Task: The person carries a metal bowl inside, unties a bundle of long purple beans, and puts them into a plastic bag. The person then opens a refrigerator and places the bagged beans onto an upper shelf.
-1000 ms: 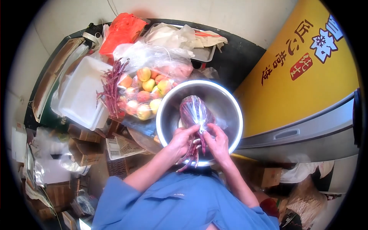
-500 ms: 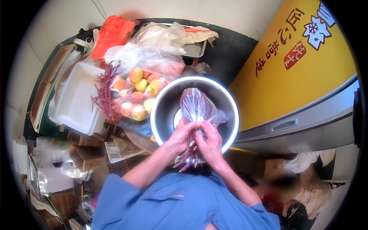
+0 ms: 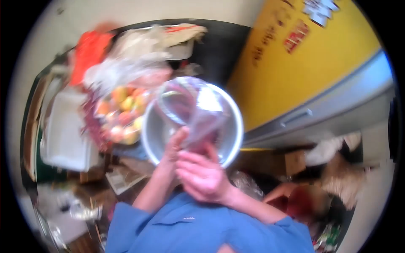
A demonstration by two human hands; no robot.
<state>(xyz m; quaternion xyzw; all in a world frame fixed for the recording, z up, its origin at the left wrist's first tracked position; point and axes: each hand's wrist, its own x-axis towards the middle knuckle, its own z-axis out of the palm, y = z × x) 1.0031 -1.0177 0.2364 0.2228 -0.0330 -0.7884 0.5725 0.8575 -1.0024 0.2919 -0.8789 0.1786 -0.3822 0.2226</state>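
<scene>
The view is blurred by motion. Both hands hold up a clear plastic bag (image 3: 190, 109) with purple long beans inside, raised above a shiny steel bowl (image 3: 228, 139). My left hand (image 3: 173, 147) grips the bag's neck from the left. My right hand (image 3: 202, 175) is closed around the neck just below it, knuckles toward the camera. The bag covers much of the bowl's inside.
A bag of peaches (image 3: 120, 111) and loose purple beans (image 3: 90, 122) lie left of the bowl, by a white tub (image 3: 63, 135). An orange bag (image 3: 86, 52) and clear bags lie behind. A yellow cabinet (image 3: 303, 67) stands right. Cartons crowd the floor at left.
The bag has been lifted out of the bowl toward the camera, and both hands rose with it. The head camera swung, so the scene shifted left and blurred.
</scene>
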